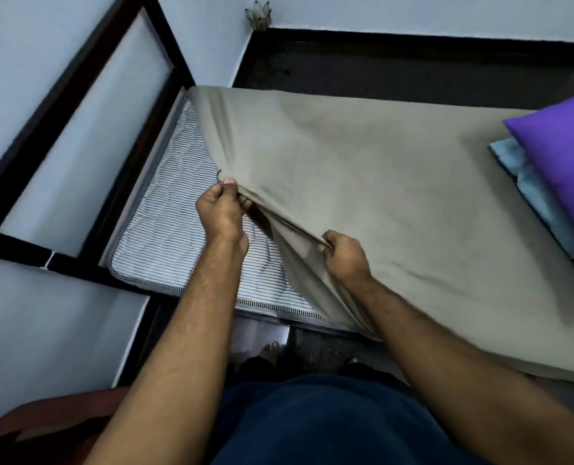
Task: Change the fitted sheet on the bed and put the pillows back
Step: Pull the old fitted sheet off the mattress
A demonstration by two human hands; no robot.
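Sheet (379, 182), smooth olive cloth, pinched by both hands over striped quilted mattress (164, 229).

Matt olive-grey woven cloth for the fitted sheet (379, 182), smooth across the bed, creased into soft folds toward the near left corner. Quilted mattress (164, 236) ticking beneath, fine dark-and-white stripes, stitched in curved lines, with a corded woven tape along the edge. Dark, lightly glossy wood for the bed frame (87, 92). Smooth matt cloth, bright purple, on the pillow (560, 169) at the right edge; pale blue cloth (527, 182), faintly sheened, under it.
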